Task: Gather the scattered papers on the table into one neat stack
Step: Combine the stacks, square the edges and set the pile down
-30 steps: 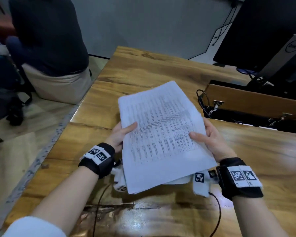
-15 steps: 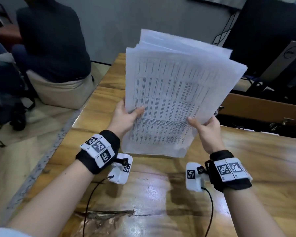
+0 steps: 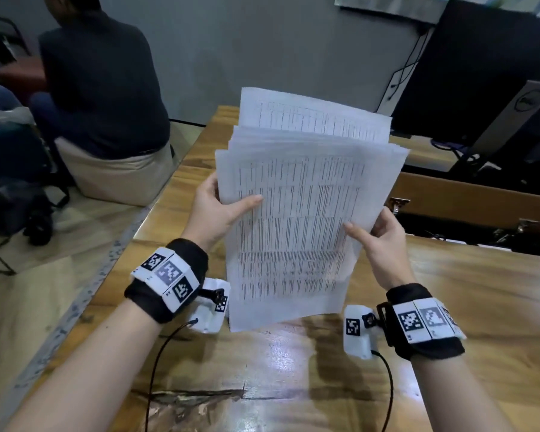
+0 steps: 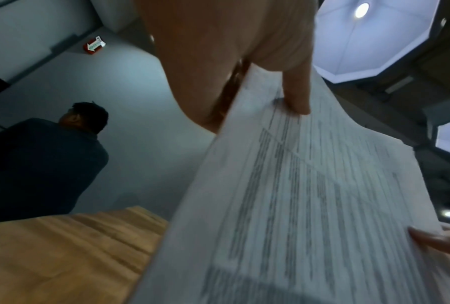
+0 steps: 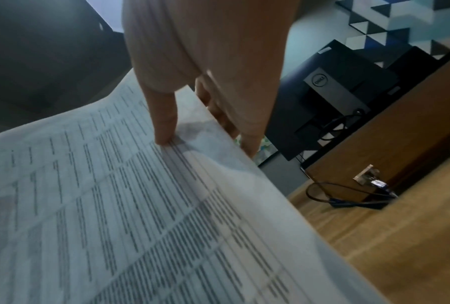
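A bundle of printed papers (image 3: 296, 219) stands nearly upright, its bottom edge down at the wooden table (image 3: 293, 369). The sheets are uneven at the top, with one page sticking up behind the others. My left hand (image 3: 219, 210) grips the bundle's left edge, thumb across the front page. My right hand (image 3: 378, 235) grips the right edge the same way. In the left wrist view my thumb (image 4: 296, 92) presses the papers (image 4: 309, 205). The right wrist view shows the right thumb (image 5: 164, 123) on the front sheet (image 5: 127, 216), fingers behind.
A person in a dark top (image 3: 100, 85) sits on a stool to the left of the table. A dark monitor on a stand (image 3: 493, 82) and a wooden cable box (image 3: 468, 198) with cables are at the right rear.
The bundle went from lying flat in my hands to upright and raised, then came down so its bottom edge sits at the table. Both hands kept their grip.
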